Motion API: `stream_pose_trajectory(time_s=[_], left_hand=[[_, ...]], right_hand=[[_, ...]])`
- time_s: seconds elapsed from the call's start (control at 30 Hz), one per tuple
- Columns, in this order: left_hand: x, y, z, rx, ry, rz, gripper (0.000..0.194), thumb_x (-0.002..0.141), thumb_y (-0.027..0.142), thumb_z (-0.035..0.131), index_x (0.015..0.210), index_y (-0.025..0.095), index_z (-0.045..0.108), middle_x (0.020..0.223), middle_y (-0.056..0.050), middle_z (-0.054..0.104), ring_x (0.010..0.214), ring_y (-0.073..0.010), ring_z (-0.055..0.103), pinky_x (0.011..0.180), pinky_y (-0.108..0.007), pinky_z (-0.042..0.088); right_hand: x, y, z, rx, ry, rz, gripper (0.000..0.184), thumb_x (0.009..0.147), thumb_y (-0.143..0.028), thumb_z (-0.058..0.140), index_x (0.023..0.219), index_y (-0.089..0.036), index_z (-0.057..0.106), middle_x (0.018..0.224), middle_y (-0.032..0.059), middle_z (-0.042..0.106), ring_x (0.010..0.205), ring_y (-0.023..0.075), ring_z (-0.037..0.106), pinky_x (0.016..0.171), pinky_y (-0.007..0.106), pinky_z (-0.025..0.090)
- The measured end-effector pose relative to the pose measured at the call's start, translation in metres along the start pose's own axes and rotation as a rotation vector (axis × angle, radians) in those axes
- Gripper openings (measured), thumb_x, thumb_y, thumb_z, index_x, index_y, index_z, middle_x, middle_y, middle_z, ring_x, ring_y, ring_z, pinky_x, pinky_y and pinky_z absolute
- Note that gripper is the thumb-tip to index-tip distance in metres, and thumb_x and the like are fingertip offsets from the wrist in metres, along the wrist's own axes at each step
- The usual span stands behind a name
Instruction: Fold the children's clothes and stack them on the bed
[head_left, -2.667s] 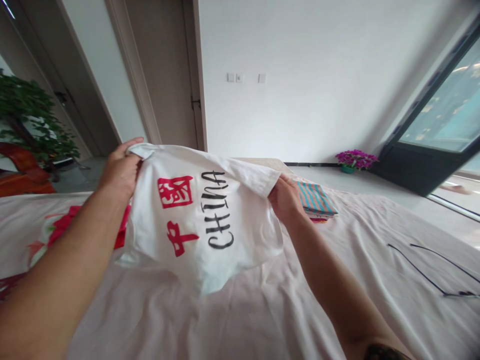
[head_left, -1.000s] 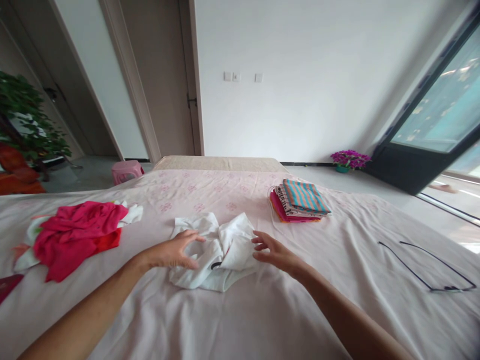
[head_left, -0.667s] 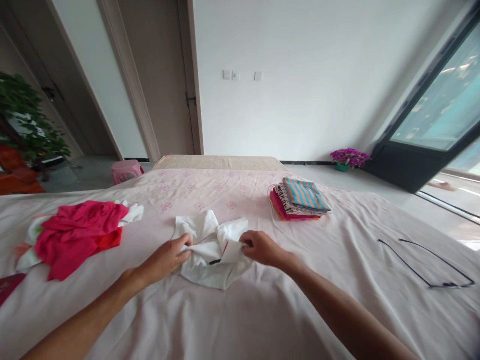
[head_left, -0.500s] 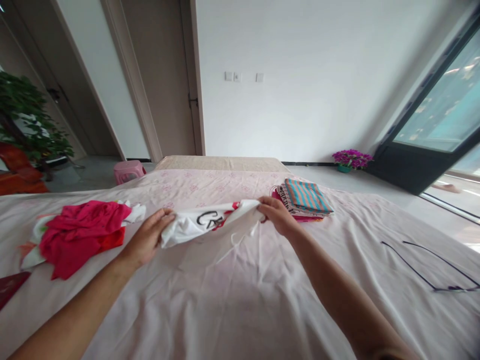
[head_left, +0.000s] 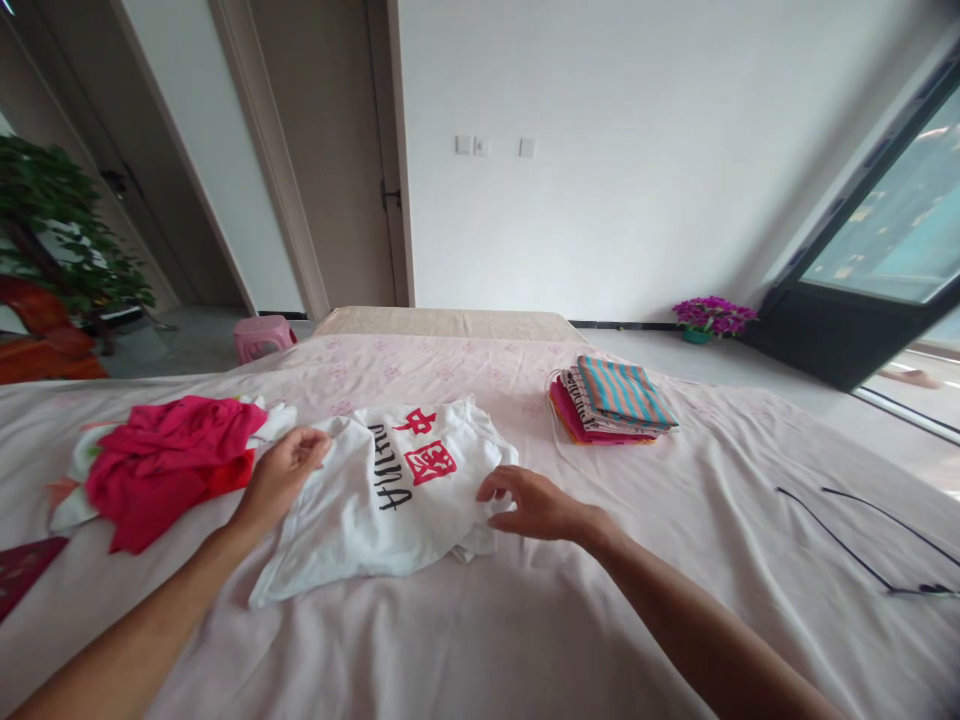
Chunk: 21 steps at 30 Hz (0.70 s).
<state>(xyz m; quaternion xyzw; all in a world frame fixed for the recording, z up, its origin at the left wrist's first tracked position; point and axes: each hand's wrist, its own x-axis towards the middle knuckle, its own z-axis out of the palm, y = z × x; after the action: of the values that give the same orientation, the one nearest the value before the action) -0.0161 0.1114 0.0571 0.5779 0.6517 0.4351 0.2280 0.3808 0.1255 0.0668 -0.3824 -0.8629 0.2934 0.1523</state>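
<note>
A white T-shirt [head_left: 450, 520] with red characters and black lettering lies spread on the pale pink bedsheet, turned sideways and slightly wrinkled. At its left edge is my left hand [head_left: 289, 465], fingers loosely bent and seemingly holding nothing. My right hand [head_left: 536, 503] is beside the shirt's right edge, thumb and fingers apart; whether the fingertips touch the cloth is unclear. Left of the shirt sits a crumpled heap of clothes [head_left: 176, 455], mostly bright pink and red. A stack of folded clothes [head_left: 626, 395], topped by a blue-and-orange striped piece, stands to the right.
Dark-framed glasses [head_left: 892, 590] lie on the bedsheet [head_left: 585, 640] at right. A dark red object [head_left: 26, 575] shows at the left edge. Beyond the bed are a pink stool [head_left: 264, 338], a purple flower pot [head_left: 712, 318] and a leafy plant [head_left: 64, 230].
The white T-shirt, held up bunched between both hands before, now lies spread on the bed. Both hands have let go; the right has come down and nearer, the left slightly left.
</note>
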Motion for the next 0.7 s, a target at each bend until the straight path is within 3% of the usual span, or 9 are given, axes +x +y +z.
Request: stream_pose_trajectory(time_s=[0.07,0.13,0.23,0.33,0.47,0.6,0.7], left_hand=[[-0.022,0.002,-0.002,0.041,-0.318,0.011,0.034,0.08,0.05,0.059,0.094,0.019,0.063,0.085,-0.002,0.066,0.08,-0.0201,0.063,0.074,-0.029,0.05],[-0.044,0.008,-0.006,0.158,-0.569,0.07,0.03,0.074,0.04,0.065,0.097,0.02,0.064,0.09,-0.002,0.067,0.086,-0.0208,0.063,0.079,-0.03,0.049],[-0.07,0.016,-0.01,0.394,-0.702,0.203,0.036,0.067,0.024,0.063,0.103,0.025,0.063,0.105,-0.001,0.065,0.1,-0.0223,0.061,0.086,-0.029,0.046],[-0.078,0.013,-0.01,0.541,-0.61,0.26,0.024,0.073,0.016,0.047,0.091,0.025,0.061,0.099,-0.002,0.063,0.099,-0.0208,0.061,0.086,-0.029,0.044],[-0.058,-0.007,-0.012,0.469,-0.478,0.082,0.019,0.082,0.024,0.038,0.087,0.025,0.056,0.081,0.001,0.062,0.081,-0.0194,0.062,0.076,-0.027,0.045],[-0.033,-0.014,-0.02,0.273,-0.321,-0.033,0.027,0.079,0.034,0.041,0.095,0.024,0.06,0.079,0.001,0.066,0.079,-0.0217,0.063,0.073,-0.028,0.049],[-0.026,-0.005,-0.034,0.17,-0.246,-0.07,0.034,0.073,0.044,0.051,0.095,0.023,0.067,0.091,-0.004,0.072,0.092,-0.0253,0.066,0.077,-0.028,0.052]], right_hand=[[-0.008,0.002,0.004,-0.191,0.018,0.008,0.038,0.067,-0.014,0.067,0.104,-0.022,0.067,0.104,0.0049,0.067,0.097,0.0214,0.06,0.085,0.031,0.046],[-0.01,0.006,0.006,-0.334,0.082,0.049,0.038,0.068,-0.01,0.063,0.105,-0.019,0.065,0.107,0.0078,0.065,0.102,0.0238,0.057,0.088,0.034,0.045],[-0.007,0.008,0.006,-0.44,0.134,0.106,0.032,0.073,-0.009,0.059,0.102,-0.019,0.066,0.106,0.0091,0.065,0.103,0.0249,0.055,0.088,0.035,0.044],[-0.005,0.001,0.006,-0.402,0.088,0.042,0.025,0.076,-0.011,0.061,0.097,-0.022,0.067,0.103,0.0064,0.067,0.103,0.0236,0.056,0.089,0.033,0.044],[-0.008,-0.006,0.01,-0.292,-0.001,-0.134,0.028,0.079,-0.012,0.06,0.102,-0.025,0.068,0.11,0.0037,0.068,0.108,0.0216,0.056,0.094,0.031,0.044],[-0.001,0.002,0.019,-0.26,0.091,-0.035,0.034,0.076,-0.003,0.049,0.098,-0.022,0.067,0.106,0.0061,0.068,0.105,0.021,0.058,0.093,0.032,0.044],[0.004,0.003,0.014,0.064,0.225,0.078,0.028,0.078,-0.006,0.045,0.097,-0.02,0.062,0.093,0.0047,0.067,0.087,0.0181,0.061,0.08,0.03,0.048]])
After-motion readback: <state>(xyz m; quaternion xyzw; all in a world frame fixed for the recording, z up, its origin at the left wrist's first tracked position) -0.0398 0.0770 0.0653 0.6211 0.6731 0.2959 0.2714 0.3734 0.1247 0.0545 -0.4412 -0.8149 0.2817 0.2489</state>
